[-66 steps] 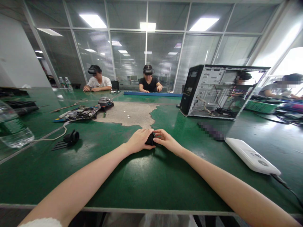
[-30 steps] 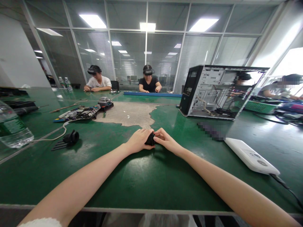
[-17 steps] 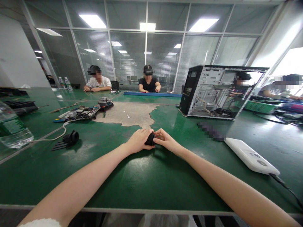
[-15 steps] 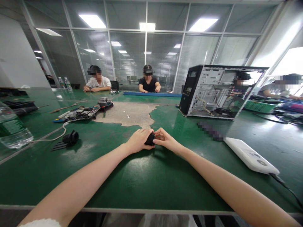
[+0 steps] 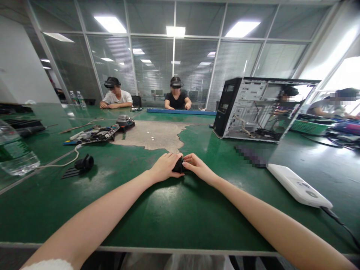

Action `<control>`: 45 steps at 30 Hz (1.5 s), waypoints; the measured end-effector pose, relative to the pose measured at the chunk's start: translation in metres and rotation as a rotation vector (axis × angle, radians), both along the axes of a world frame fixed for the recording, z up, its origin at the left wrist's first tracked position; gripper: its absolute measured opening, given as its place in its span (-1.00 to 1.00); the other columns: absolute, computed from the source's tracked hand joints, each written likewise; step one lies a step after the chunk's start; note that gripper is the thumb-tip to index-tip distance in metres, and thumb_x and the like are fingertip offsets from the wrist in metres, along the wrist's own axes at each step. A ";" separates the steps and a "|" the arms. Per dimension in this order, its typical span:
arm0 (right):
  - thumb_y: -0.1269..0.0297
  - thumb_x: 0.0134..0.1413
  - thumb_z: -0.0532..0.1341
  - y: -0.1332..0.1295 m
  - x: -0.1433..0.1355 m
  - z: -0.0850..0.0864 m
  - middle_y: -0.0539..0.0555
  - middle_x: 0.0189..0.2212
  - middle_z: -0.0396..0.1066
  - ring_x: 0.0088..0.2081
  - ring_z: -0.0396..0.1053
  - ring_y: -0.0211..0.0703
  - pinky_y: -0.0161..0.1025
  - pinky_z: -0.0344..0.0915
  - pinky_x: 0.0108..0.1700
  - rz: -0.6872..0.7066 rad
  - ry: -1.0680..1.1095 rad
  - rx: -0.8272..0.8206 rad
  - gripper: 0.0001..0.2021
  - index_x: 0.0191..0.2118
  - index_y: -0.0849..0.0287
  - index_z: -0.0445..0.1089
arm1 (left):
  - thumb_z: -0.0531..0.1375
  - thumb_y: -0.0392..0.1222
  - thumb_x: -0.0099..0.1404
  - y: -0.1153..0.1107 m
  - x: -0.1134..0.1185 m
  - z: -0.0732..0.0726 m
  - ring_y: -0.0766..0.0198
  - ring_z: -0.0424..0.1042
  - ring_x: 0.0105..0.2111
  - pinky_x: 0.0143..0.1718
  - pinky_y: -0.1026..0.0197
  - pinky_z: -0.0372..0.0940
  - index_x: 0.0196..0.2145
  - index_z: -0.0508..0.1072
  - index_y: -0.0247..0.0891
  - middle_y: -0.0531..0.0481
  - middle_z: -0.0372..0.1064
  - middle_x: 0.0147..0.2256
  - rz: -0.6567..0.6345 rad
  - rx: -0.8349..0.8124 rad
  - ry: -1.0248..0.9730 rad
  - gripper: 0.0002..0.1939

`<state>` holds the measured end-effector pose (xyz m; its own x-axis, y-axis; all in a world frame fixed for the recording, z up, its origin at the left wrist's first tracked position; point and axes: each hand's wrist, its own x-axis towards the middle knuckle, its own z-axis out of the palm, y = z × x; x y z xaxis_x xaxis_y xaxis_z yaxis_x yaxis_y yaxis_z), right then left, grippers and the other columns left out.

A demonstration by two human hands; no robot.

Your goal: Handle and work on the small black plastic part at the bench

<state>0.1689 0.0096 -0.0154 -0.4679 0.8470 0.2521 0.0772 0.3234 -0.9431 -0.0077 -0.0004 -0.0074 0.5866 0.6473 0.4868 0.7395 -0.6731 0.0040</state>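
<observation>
A small black part (image 5: 177,165), its exact kind not clear, is held just above or on the green tabletop in front of me. My left hand (image 5: 164,167) is closed around it from the left, thumb below and fingers over the top. From the other side, my right hand (image 5: 199,167) has its thumb and fingertips pinched at the part's right edge. Whatever lies between those fingertips is too small to make out. Further left on the table lies a black round piece with flat prongs (image 5: 83,162).
On the left stand a water bottle (image 5: 17,153) and a circuit board (image 5: 94,135) with a white cable. An open computer case (image 5: 261,110) is at the right, a white power bank (image 5: 298,184) nearer me. Two people (image 5: 118,96) sit opposite; others are at the far right.
The fingertips of my right hand have shifted slightly at the black part's right edge. My left hand keeps its hold in the same place.
</observation>
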 end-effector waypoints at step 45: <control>0.23 -0.13 0.21 -0.002 0.002 0.002 0.03 -0.27 0.25 -0.26 0.30 -0.25 -0.16 0.22 -0.13 0.028 0.013 -0.049 -0.69 -0.23 0.14 0.17 | 0.20 0.08 -0.02 0.000 0.000 0.000 0.08 0.27 -0.18 -0.20 0.11 0.15 -0.04 0.07 -0.28 -0.13 0.24 -0.14 0.003 0.013 0.011 -0.33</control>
